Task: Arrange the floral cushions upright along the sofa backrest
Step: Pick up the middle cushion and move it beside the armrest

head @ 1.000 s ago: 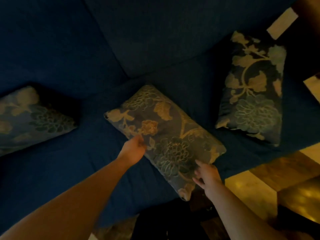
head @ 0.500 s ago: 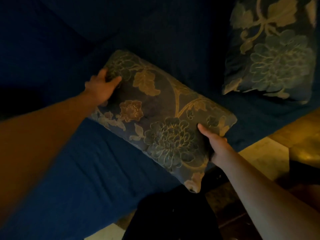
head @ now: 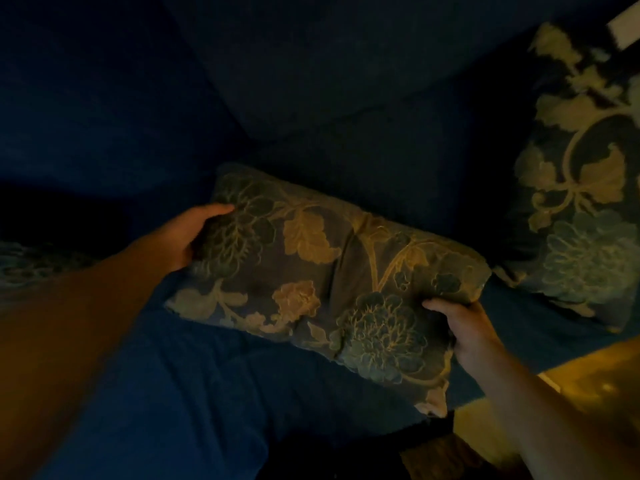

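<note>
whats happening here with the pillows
A person is gripping the middle floral cushion at both ends, left hand on its far end and right hand on its near end, over the blue sofa. Another floral cushion already leans against the backrest on the right.

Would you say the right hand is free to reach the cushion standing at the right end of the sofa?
Probably not yet: the right hand is gripping the middle cushion, though nothing blocks the way to the right cushion.

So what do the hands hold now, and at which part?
Both hold the middle cushion: the left hand grips its left end, the right hand its right end near the lower corner.
</note>
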